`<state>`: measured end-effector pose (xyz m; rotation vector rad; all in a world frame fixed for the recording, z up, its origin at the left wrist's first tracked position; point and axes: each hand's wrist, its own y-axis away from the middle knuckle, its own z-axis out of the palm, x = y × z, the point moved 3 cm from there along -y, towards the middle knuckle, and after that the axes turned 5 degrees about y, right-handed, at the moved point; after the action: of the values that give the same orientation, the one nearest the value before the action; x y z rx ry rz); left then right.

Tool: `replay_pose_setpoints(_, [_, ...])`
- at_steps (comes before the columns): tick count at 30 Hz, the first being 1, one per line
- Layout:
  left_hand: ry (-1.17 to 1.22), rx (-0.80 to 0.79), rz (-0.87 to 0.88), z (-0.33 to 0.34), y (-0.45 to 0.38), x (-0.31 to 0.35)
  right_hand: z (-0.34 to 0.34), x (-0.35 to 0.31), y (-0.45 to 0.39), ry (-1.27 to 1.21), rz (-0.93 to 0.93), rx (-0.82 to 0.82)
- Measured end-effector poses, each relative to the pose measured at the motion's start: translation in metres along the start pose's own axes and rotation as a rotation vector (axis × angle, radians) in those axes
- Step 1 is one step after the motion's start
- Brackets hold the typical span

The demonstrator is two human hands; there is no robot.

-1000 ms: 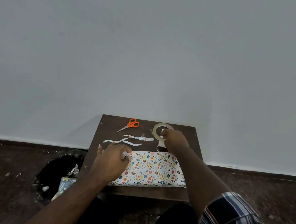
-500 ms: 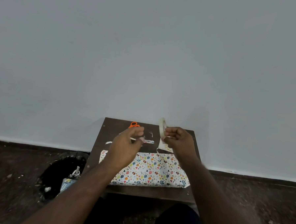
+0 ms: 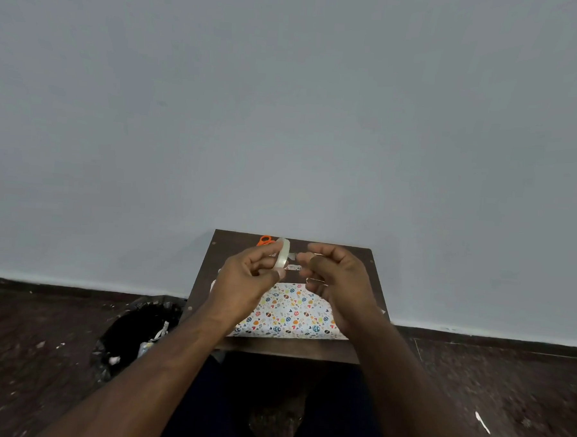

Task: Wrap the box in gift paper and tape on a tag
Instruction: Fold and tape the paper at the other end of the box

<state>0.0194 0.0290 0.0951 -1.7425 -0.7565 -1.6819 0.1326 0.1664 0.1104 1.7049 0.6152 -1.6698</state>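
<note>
Left hand [image 3: 247,279]: we see its fingers curled round the tape roll [image 3: 282,254], held edge-on between thumb and fingertips
Right hand [image 3: 335,281]: fingers bent, tips just right of the roll; whether they pinch the tape end we cannot tell
Box [image 3: 289,313]: wrapped in patterned paper, below both hands on the table [image 3: 362,255]
Scissors [image 3: 265,240]: orange handles just beyond the left fingertips
</note>
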Motion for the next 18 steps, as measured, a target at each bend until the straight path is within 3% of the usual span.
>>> replay_pose_setpoints(7, [-0.062, -0.009, 0.073, -0.001, 0.009, 0.012, 0.01, -0.009, 0.004, 0.066, 0.053, -0.003])
replay_pose_setpoints(10, [-0.091, -0.006, 0.079, -0.003, 0.01, 0.014, 0.012, -0.014, 0.005, 0.094, -0.006, 0.022])
replay_pose_setpoints(18, [-0.213, -0.07, 0.067, -0.004, 0.013, 0.015, 0.018, -0.044, 0.007, 0.906, -0.508, 0.034])
